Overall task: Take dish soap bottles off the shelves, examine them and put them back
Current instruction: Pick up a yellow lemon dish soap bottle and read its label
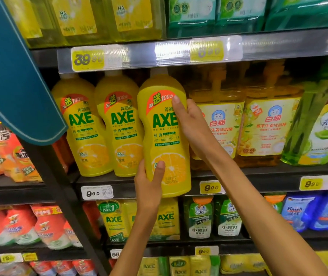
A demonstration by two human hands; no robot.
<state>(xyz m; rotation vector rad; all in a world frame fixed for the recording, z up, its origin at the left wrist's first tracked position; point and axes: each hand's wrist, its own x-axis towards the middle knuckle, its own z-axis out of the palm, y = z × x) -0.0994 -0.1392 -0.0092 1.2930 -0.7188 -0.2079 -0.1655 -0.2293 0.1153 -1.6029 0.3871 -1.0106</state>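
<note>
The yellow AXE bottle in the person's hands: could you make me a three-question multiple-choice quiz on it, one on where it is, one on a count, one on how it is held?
1. Where is the held AXE bottle?
A. Lying flat on the bottom shelf
B. In front of the shelf edge, beside the other AXE bottles
C. On the top shelf

2. How many matching yellow AXE bottles stand on the shelf to its left?
A. Two
B. Five
C. None

3. How is it held?
A. By its cap, with one hand
B. Untouched
C. Upright, with both hands

Answers:
1 B: its base hangs past the shelf edge, level with the price tags.
2 A: a first shelved bottle and a second shelved bottle stand there.
3 C: the left hand grips low and the right hand grips its upper side.
</note>
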